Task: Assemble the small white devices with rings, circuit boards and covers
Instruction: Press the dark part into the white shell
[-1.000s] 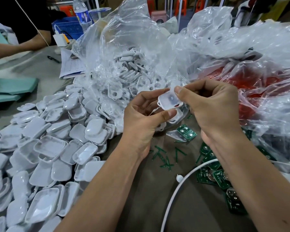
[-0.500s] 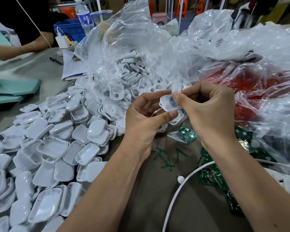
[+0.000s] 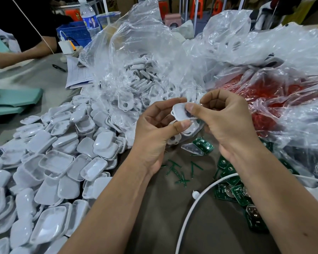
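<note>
White plastic device shell (image 3: 180,111), small and rounded with a little loop tab on its left end, is held up over the table between both hands. Left hand (image 3: 154,132) pinches it, thumb under its lower edge and fingers curled behind; right hand (image 3: 226,121) pinches the right side with thumb on top, and a thin white ring or wire pokes out there, can't tell which. Looks featherlight, stiff, a bit slick, so I'd grip the edges, not the face. Nearer me, a white cable (image 3: 195,204) curves past green circuit boards (image 3: 233,191). Left is a heap of white plastic covers (image 3: 59,162). Behind sit clear plastic bags (image 3: 145,57) with more shells.
</note>
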Motion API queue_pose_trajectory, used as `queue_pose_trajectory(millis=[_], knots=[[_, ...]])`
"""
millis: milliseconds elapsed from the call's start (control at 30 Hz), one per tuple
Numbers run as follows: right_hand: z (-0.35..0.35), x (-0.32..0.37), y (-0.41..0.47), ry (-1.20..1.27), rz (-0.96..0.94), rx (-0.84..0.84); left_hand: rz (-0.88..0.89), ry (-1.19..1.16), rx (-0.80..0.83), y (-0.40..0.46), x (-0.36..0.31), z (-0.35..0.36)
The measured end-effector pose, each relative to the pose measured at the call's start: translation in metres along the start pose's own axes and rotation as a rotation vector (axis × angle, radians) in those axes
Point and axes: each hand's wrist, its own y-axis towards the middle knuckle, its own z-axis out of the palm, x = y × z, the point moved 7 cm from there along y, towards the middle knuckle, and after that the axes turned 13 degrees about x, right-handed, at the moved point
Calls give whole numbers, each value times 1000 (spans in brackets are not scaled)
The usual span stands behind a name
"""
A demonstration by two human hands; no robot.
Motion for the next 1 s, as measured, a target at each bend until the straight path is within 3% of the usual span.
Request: queue_pose_trajectory(millis=[167,367,633,1000], knots=[[-9,6,4,12,-20,35,-6,0,-22,1,1,-1],[2,-4,4,56,93,163,-2,11,-4,0,0,0],[4,-4,3,121,77,190,-22,-21,11,0,-3,3],[10,31,-8,-230,-243,209,-148,-360,89,2,5,13]])
